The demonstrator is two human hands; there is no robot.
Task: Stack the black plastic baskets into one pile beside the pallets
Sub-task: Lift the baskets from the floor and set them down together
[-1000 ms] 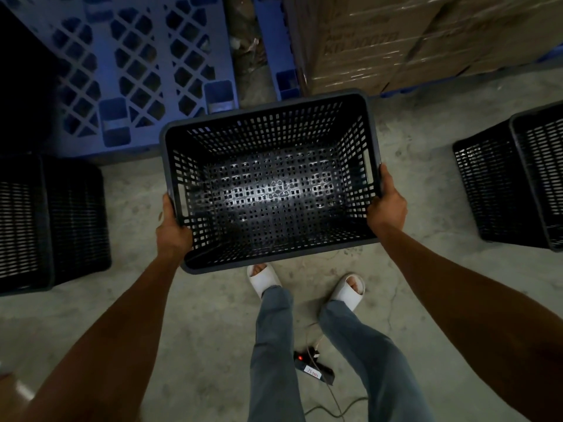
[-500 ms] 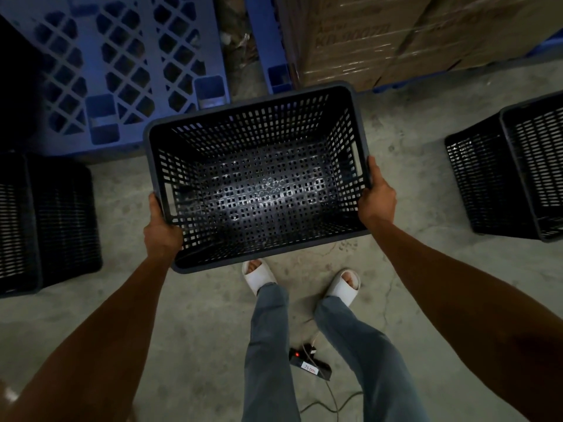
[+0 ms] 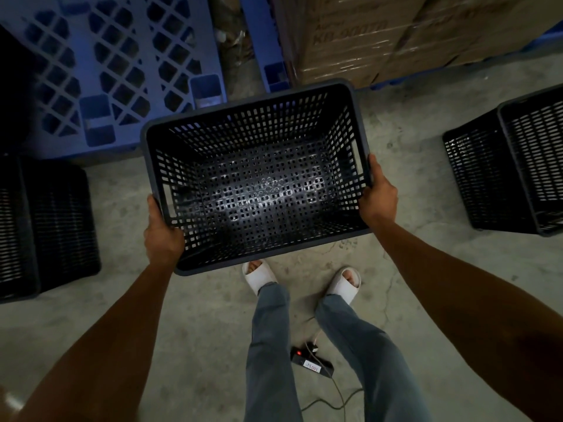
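Basket (image 3: 259, 178), open side up and empty, hangs above the floor (image 3: 195, 315) between both hands: left hand (image 3: 163, 236) clamps the left short rim, right hand (image 3: 377, 199) the right, long axis running across. Other baskets sit at the floor's left edge (image 3: 45, 226) and right edge (image 3: 511, 169), about equally near, both cut off. Pallets (image 3: 115, 65) lie ahead. Whether either already holds nested baskets is probably unreadable in this dimness.

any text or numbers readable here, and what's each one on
"KB-30007..." or similar, blurred and uncertain, printed on the cardboard box.
Smaller line above it on the same box: too blurred to read.
"35001", roughly, handwritten on the white label of the power strip on the floor; digits uncertain.
The baskets and pallets show no text.
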